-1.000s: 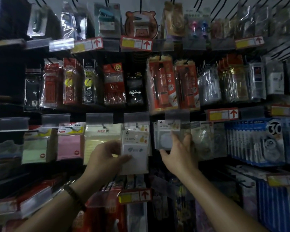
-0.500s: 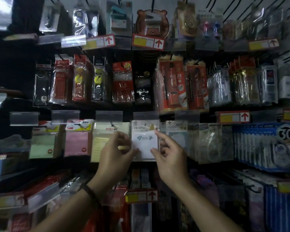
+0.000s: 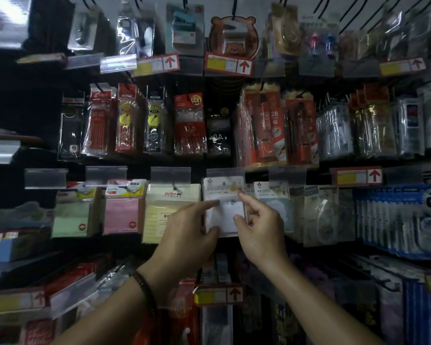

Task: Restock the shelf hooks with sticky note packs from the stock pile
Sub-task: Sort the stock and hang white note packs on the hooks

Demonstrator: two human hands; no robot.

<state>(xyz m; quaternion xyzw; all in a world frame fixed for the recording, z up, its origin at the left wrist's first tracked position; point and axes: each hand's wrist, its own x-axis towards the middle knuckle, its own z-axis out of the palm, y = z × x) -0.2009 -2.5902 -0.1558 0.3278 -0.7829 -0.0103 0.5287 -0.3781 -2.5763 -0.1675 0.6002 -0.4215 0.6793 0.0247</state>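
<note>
Sleeve: the sticky note pack (image 3: 228, 211) is a clear plastic sleeve with a white pad inside and a pale printed header card on top.
Row: it sits in a row of hanging packs. The yellow pack (image 3: 171, 207) is just to its left, with the pink pack (image 3: 121, 212) and the green pack (image 3: 71, 216) further left. A similar white pack (image 3: 274, 202) is just to its right.
Label holder: the pack's header sits right under the clear label holder (image 3: 225, 173). I cannot tell whether it is on the hook.
Change: a second ago only the left hand held the pack, lower down, while the right hand was at the neighbouring white pack. Now both hands are on it and it is up at row height.
Left grip (image 3: 187, 235): it pinches the pack's left edge, with the forefinger across the front and the thumb lower down. A dark bracelet (image 3: 144, 287) is on the wrist.
Right grip (image 3: 261, 230): the thumb presses the right edge and the forefinger points up along the header. The other fingers are curled.
Position: the pack is upright between the two grips, touching both.
</note>
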